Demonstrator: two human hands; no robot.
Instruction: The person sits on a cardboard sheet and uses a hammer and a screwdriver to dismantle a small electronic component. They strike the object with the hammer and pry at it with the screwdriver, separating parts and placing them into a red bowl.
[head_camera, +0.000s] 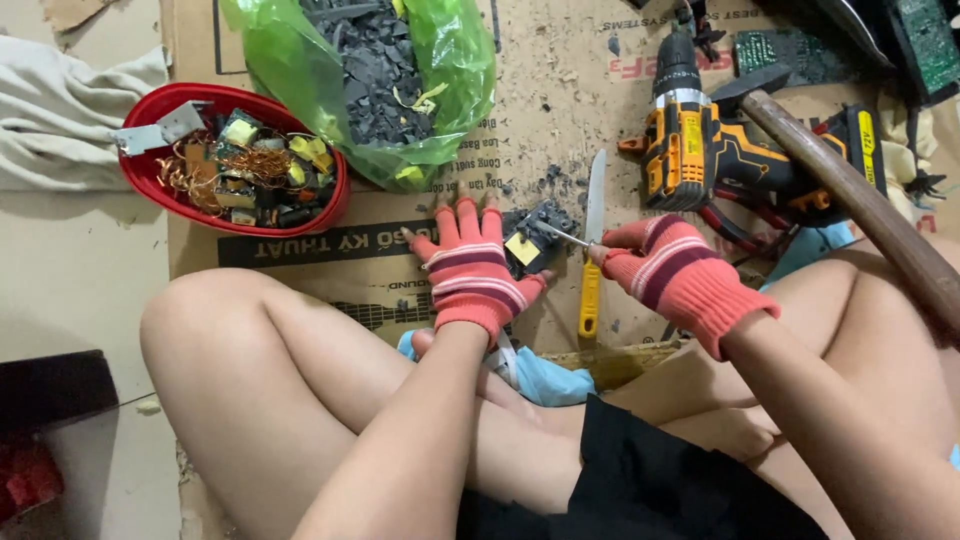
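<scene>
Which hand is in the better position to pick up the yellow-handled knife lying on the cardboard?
Probably the right hand. The knife lies just beside its fingers, while the left hand rests on the small dark electronic part, farther from the handle. However, the right hand seems to hold a thin metal tool already.

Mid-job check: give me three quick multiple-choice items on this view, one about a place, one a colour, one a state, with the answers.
1. Where is the red bowl of copper scrap?
A. left of the green bag
B. on the drill
C. in the person's lap

2. What colour is the knife handle?
A. blue
B. yellow
C. white

3. What is the left hand doing?
A. hanging free
B. holding the hammer
C. pressing down the small dark part

Answers: 1 A, the bowl sits beside the bag's left edge. 2 B, the handle below the blade is yellow. 3 C, the gloved hand rests against the part while the right hand pokes a thin metal tool at it.
</scene>
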